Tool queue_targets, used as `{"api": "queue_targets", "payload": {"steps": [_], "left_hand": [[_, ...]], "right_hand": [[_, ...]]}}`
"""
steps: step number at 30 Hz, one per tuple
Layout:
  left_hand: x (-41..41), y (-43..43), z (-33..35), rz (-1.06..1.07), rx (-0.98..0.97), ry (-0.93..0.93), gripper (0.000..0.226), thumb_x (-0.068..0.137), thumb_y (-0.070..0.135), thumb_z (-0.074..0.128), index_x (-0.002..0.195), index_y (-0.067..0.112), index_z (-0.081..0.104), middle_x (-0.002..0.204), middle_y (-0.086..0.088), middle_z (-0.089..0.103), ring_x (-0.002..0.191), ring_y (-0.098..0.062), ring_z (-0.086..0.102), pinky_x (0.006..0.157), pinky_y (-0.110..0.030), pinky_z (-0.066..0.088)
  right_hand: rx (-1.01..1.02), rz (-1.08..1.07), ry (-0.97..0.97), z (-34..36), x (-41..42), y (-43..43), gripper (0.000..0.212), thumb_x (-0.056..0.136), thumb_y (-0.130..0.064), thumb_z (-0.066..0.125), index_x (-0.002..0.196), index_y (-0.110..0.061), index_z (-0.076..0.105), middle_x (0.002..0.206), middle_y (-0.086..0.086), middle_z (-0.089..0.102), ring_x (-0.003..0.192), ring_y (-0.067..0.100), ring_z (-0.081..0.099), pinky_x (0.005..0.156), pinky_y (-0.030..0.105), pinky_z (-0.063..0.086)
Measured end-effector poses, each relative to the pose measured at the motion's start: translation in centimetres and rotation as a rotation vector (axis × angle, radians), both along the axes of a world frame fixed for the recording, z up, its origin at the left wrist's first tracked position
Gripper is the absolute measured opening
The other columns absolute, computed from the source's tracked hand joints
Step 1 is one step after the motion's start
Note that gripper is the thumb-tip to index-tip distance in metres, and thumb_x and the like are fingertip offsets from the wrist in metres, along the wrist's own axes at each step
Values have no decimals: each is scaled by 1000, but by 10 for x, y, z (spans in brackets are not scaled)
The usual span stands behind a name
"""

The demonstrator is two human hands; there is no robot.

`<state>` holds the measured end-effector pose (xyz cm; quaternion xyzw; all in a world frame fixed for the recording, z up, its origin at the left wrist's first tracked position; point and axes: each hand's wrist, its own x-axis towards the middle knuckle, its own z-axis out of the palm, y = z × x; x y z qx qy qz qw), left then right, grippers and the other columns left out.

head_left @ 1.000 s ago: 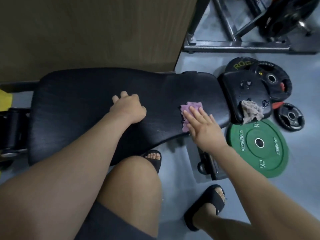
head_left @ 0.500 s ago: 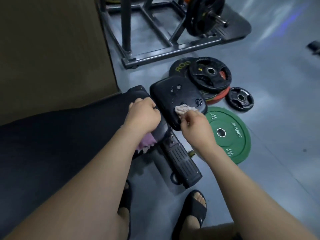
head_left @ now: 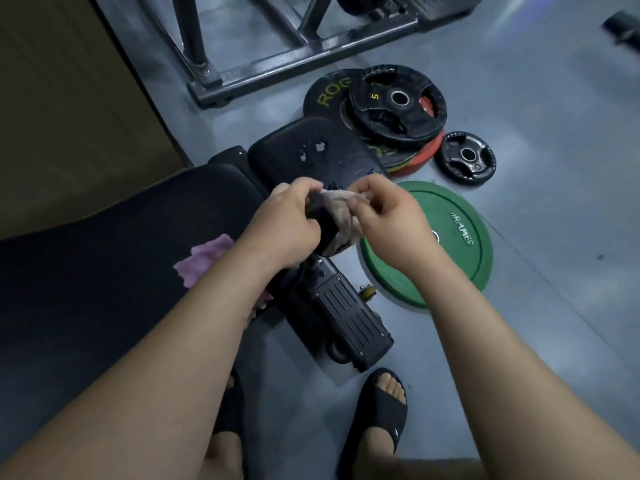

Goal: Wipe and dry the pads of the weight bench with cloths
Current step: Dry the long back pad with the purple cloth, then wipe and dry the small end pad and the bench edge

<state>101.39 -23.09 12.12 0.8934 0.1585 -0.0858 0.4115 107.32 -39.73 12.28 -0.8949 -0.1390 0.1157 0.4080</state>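
Writing first: yellow letters "ROG" show on the bottom black plate (head_left: 323,95), the rest covered by the grip plate (head_left: 398,102) stacked on it, which carries a yellow "5". The green plate (head_left: 453,237) has white lettering, blurred, prob. ending "…MER", but I can't read it w/ confidence. A red plate (head_left: 427,152) edge pokes out under the stack, and a small black plate (head_left: 465,155) lies just beside it. The floor (head_left: 536,306) is smooth grey w/ pale light reflections. A wood panel (head_left: 69,98) fills the upper left, and a steel rack frame (head_left: 277,64) sits at the top, its uprights cut off by the edge. Both hands meet over the near end of the seat pad (head_left: 287,150): the left hand (head_left: 287,223) and right hand (head_left: 391,220) each have fingers curled in, pinching the beige cloth (head_left: 341,207) between them, the cloth bunched and hanging a bit below. The seat pad is black w/ water drops (head_left: 315,147) on top. The purple cloth (head_left: 207,256) lies loose on the long back pad (head_left: 104,289), near its end, partly under the left forearm. Below the hands is the bench base (head_left: 349,320), black and ribbed, w/ a wheel half hidden. Feet in black sandals (head_left: 381,414) show at the bottom, the left one mostly behind the arm. A dark shape in the top right corner is too blurred to id.
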Motion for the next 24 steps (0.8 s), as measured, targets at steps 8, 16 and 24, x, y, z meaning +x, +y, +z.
{"api": "queue_targets", "payload": {"steps": [8, 16, 24], "left_hand": [[7, 4, 8, -4, -463, -118, 2, 96, 20, 69, 95, 20, 68, 128, 15, 64, 109, 1, 66, 86, -16, 47], [1, -13, 8, -148, -495, -22, 36, 92, 30, 76, 126, 34, 65, 106, 7, 68, 97, -6, 67, 95, -27, 53], [0, -29, 16, -131, -410, -58, 9, 98, 28, 66, 97, 20, 68, 92, 5, 71, 81, -9, 66, 77, -22, 52]], "right_hand": [[539, -83, 358, 29, 4, -19, 11, 96, -17, 56, 88, -12, 60, 80, 5, 63, 80, 25, 58, 76, 43, 50], [763, -156, 448, 32, 1, -30, 17, 106, -14, 45, 94, -13, 57, 87, 8, 63, 85, 28, 58, 76, 42, 48], [804, -259, 501, 32, -4, -43, 23, 107, -15, 44, 90, -11, 59, 77, 6, 60, 72, 21, 57, 73, 40, 47]]}}
